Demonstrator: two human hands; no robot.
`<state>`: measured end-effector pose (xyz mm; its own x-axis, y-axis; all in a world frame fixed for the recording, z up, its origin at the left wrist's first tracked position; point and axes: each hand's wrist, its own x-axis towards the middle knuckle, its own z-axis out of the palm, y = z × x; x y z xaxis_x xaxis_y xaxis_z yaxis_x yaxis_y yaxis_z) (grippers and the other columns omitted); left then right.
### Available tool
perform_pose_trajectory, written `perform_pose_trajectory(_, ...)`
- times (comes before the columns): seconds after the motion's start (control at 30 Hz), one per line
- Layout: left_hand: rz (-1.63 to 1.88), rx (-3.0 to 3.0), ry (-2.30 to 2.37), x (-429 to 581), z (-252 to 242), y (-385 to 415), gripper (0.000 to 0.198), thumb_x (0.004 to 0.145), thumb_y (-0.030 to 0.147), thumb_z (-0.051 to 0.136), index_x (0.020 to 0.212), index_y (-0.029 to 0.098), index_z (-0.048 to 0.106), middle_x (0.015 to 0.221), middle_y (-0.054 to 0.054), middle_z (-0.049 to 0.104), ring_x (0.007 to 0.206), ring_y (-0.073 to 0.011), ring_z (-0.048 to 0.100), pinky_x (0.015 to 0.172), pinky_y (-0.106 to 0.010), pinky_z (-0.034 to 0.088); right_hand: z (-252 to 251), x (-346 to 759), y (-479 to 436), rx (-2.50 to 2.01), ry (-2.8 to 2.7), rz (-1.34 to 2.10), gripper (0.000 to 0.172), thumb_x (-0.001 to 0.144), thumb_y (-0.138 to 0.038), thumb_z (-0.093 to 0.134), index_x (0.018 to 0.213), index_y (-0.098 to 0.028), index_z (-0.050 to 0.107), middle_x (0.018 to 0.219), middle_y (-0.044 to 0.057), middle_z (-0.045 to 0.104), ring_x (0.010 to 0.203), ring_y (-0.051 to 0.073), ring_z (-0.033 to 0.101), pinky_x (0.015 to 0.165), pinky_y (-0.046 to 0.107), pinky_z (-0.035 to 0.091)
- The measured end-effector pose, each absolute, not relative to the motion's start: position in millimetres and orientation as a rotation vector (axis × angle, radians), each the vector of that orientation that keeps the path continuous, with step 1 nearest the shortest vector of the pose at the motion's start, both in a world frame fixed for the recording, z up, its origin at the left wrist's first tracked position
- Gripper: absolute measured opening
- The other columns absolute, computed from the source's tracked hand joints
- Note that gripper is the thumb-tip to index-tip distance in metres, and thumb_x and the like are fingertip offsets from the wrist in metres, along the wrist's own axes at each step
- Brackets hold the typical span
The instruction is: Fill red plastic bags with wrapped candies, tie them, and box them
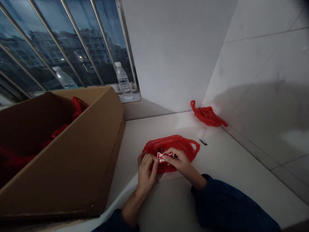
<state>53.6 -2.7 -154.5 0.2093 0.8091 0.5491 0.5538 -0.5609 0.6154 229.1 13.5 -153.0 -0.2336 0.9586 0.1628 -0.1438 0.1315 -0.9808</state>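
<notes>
Both hands meet over a red plastic bag [180,144] lying on the white counter [231,167]. My left hand [146,172] and my right hand [179,162] pinch a small red-and-white patterned packet [165,157] between their fingertips, one at each end. The packet sits just above the bag's near edge. Dark blue sleeves cover both forearms.
A large open cardboard box [72,154] with red bags inside fills the left. A second crumpled red bag [207,116] lies in the far corner by the tiled wall. A small black object [203,142] rests near the first bag. Two water bottles [124,81] stand on the window sill.
</notes>
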Motion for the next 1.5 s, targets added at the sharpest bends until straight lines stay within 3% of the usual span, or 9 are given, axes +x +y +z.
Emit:
perform_pose_trajectory(0.2, 1.279, 2.195, 1.279, 57, -155, -3, 0.024, 0.099, 0.029, 0.044, 0.078, 0.02, 0.053, 0.076, 0.001, 0.059, 0.078, -0.0163, 0.057, 0.098, -0.038, 0.033, -154, 226, 14, -0.898, -1.192, 1.411, 0.03, 0.078, -0.048, 0.074, 0.07, -0.02, 0.066, 0.066, -0.002, 0.059, 0.062, 0.012, 0.052, 0.059, 0.025, 0.042)
perform_pose_trajectory(0.33, 1.293, 2.163, 1.299, 57, -155, -4, 0.027, 0.1, 0.031, 0.043, 0.077, 0.02, 0.051, 0.076, 0.001, 0.059, 0.077, -0.017, 0.056, 0.095, -0.037, 0.034, -153, 228, 15, -0.876, -1.222, 1.417, 0.037, 0.085, -0.054, 0.064, 0.072, -0.019, 0.064, 0.066, -0.002, 0.055, 0.062, 0.013, 0.049, 0.058, 0.026, 0.039)
perform_pose_trajectory(0.5, 1.297, 2.148, 1.3, 55, -155, -3, 0.027, 0.1, 0.033, 0.042, 0.078, 0.02, 0.052, 0.076, 0.0, 0.059, 0.078, -0.0173, 0.057, 0.095, -0.037, 0.034, -149, 232, 17, -0.922, -1.357, 1.27, 0.033, 0.084, -0.051, 0.067, 0.079, -0.018, 0.067, 0.067, -0.002, 0.057, 0.061, 0.012, 0.049, 0.059, 0.026, 0.038)
perform_pose_trajectory(0.73, 1.244, 2.134, 1.326, 56, -156, -2, 0.033, 0.101, 0.04, 0.04, 0.077, 0.021, 0.052, 0.074, 0.0, 0.059, 0.077, -0.0182, 0.056, 0.097, -0.038, 0.035, -150, 230, 16, -0.916, -1.31, 1.288, 0.039, 0.082, -0.052, 0.067, 0.063, -0.02, 0.058, 0.058, -0.004, 0.048, 0.056, 0.012, 0.043, 0.056, 0.027, 0.033)
perform_pose_trajectory(0.97, 1.264, 2.063, 1.305, 57, -158, -2, 0.032, 0.1, 0.036, 0.043, 0.074, 0.02, 0.052, 0.072, 0.002, 0.056, 0.075, -0.0166, 0.055, 0.1, -0.037, 0.033, -148, 229, 16, -0.926, -1.29, 1.302, 0.04, 0.081, -0.054, 0.068, 0.064, -0.02, 0.056, 0.059, -0.004, 0.048, 0.058, 0.012, 0.044, 0.057, 0.027, 0.034)
perform_pose_trajectory(1.2, 1.417, 1.563, 1.251, 56, -159, 1, 0.033, 0.097, 0.044, 0.048, 0.075, 0.019, 0.052, 0.074, 0.0, 0.054, 0.071, -0.0158, 0.049, 0.069, -0.025, 0.04, -153, 231, 15, -0.918, -1.254, 1.4, 0.049, 0.088, -0.063, 0.056, 0.067, -0.019, 0.057, 0.061, -0.001, 0.058, 0.055, 0.012, 0.053, 0.054, 0.025, 0.042)
perform_pose_trajectory(1.5, 1.428, 1.548, 1.262, 54, -160, 0, 0.034, 0.096, 0.046, 0.049, 0.075, 0.019, 0.053, 0.072, 0.001, 0.051, 0.069, -0.015, 0.047, 0.066, -0.023, 0.038, -149, 236, 11, -0.894, -1.401, 1.235, 0.029, 0.09, -0.048, 0.06, 0.079, -0.021, 0.059, 0.058, -0.004, 0.057, 0.053, 0.011, 0.053, 0.054, 0.024, 0.041)
